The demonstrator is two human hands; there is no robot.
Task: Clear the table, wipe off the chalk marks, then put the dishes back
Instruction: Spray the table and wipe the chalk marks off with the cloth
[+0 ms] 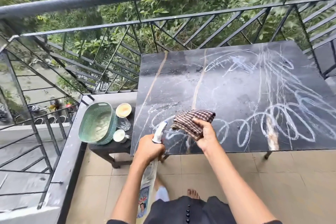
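Head view: left grip (pixel 150 150) clamped on spray bottle (pixel 160 130), right grip (pixel 206 133) clamped on cloth (pixel 193 121). Risk: too little spray could smear chalk marks (pixel 272 120) across counter (pixel 236 87).

Dark marble desk (pixel 172 71), right of centre, scrawled with white chalk marks (pixel 272 109). Checked cloth (pixel 192 122) folded above its near-left corner. Green basket (pixel 96 123), bowl (pixel 123 110), glass (pixel 124 123) and cup (pixel 119 135) clustered left-centre.

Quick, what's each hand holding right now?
Left hand: grips the spray bottle.
Right hand: grips the checked cloth.
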